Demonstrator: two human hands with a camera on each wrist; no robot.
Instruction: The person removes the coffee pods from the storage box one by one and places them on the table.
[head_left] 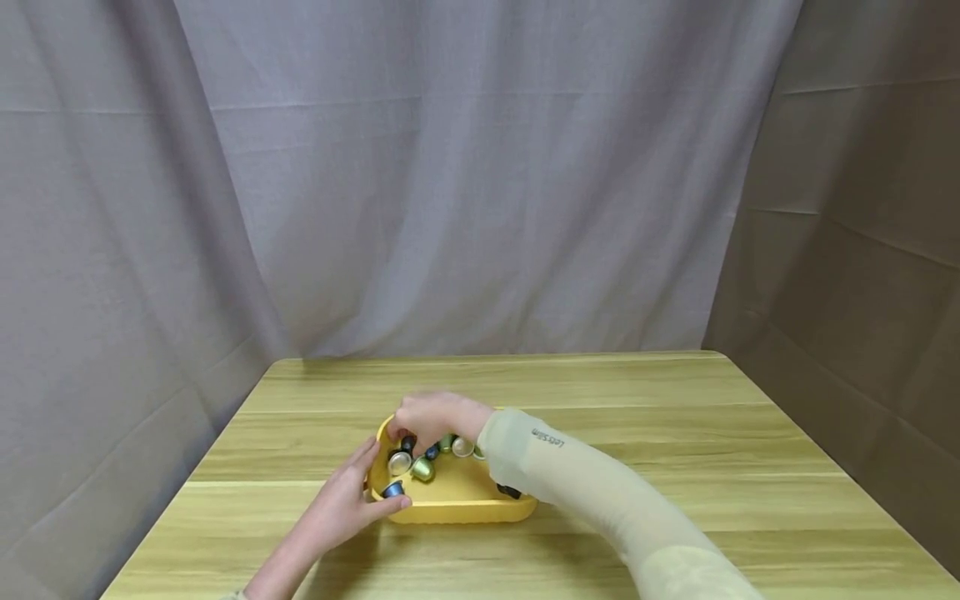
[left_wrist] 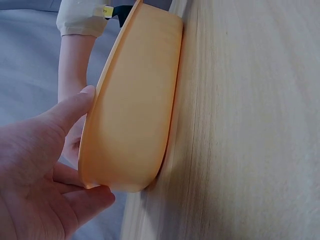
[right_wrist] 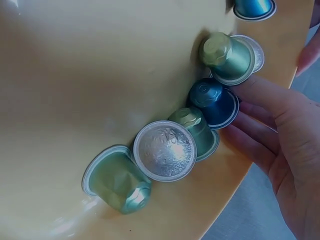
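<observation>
Several coffee capsules [right_wrist: 200, 115], green, blue and silver, lie bunched along one inner wall of a yellow tray [head_left: 457, 504], which sits on the wooden table [head_left: 675, 433] near its front edge, left of centre. In the right wrist view one silver foil face [right_wrist: 165, 150] points up between two green capsules, with a dark blue one [right_wrist: 214, 100] just beyond them against the tray wall. The right hand [head_left: 431, 417] reaches into the far side of the tray from above, its fingers curled down among the capsules; it seems to pinch a dark one, though I cannot tell for certain whether anything is actually held. The left hand [head_left: 352, 500] steadies the tray at its left end, thumb [left_wrist: 75, 107] over the rim and fingers under the outer wall, a loose curled hold around the edge.

To pick cleanly here, it would be wise to keep the left hand pressing the tray flat, since the capsules are touching and roll easily, and to take one by its rim rather than its slick body.

Much is hidden: the right forearm in its pale sleeve [head_left: 570, 475] covers the tray's right half, the right fingertips are hidden behind the knuckles in the head view, and the left wrist view shows only the tray's outside.
</observation>
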